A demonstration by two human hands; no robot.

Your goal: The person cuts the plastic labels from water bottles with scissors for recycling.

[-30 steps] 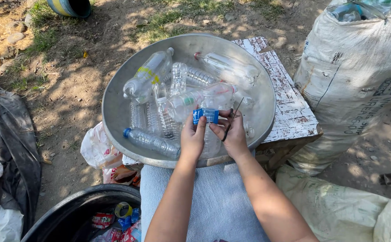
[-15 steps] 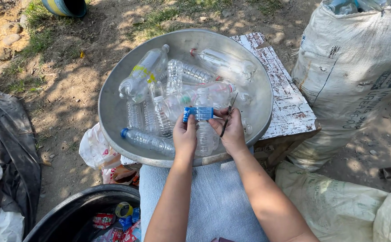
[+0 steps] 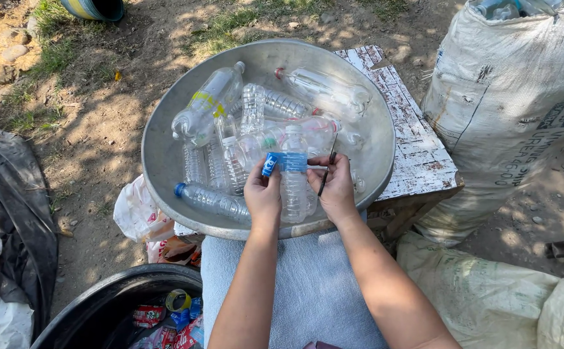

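Observation:
A wide metal basin (image 3: pixel 165 168) holds several clear plastic bottles. My left hand (image 3: pixel 262 194) grips one upright clear bottle (image 3: pixel 293 187) and pinches its blue label (image 3: pixel 284 161), which is peeling off to the left. My right hand (image 3: pixel 337 187) steadies the bottle's right side and holds a thin dark blade (image 3: pixel 326 173) between its fingers. Both forearms reach over a blue cloth on my lap (image 3: pixel 295 291).
The basin rests on a worn white wooden board (image 3: pixel 417 148). A large white sack of bottles (image 3: pixel 514 110) stands at the right, another sack (image 3: pixel 489 291) below it. A black tub with labels and caps (image 3: pixel 127 310) sits lower left, beside dark and white plastic sheeting (image 3: pixel 10 226).
My hands have stayed on the same bottle. The blue label has come further away on its left side, and the view has shifted slightly.

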